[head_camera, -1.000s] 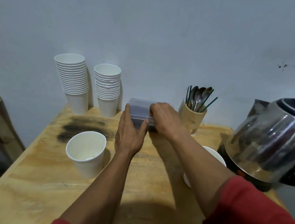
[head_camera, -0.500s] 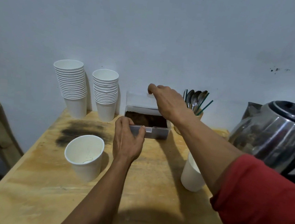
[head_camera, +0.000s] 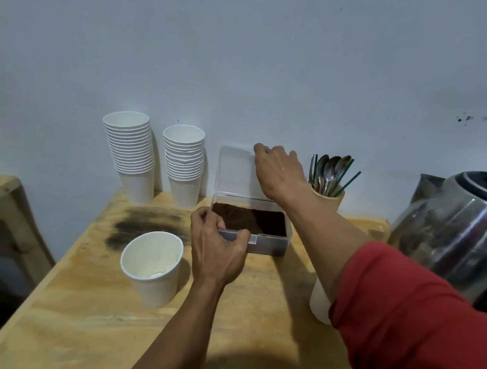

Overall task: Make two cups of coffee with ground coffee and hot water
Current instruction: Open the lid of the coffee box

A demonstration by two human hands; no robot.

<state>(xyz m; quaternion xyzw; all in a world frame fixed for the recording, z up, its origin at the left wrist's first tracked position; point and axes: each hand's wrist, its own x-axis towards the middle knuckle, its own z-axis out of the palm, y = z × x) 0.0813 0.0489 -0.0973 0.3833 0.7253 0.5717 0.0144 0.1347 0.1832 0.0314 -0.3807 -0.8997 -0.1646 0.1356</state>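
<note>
Container (head_camera: 263, 242) of ground coffee stands opened, left hand (head_camera: 216, 249) gripping its front wall, right hand (head_camera: 279, 169) pinching the raised lid (head_camera: 234, 169); next, a spoon (head_camera: 330, 170) from beside the container.

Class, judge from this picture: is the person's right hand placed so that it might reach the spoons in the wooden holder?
Probably yes. The right hand holds the raised lid just beside the spoons, with nothing between them, but it must first release the lid.
</note>
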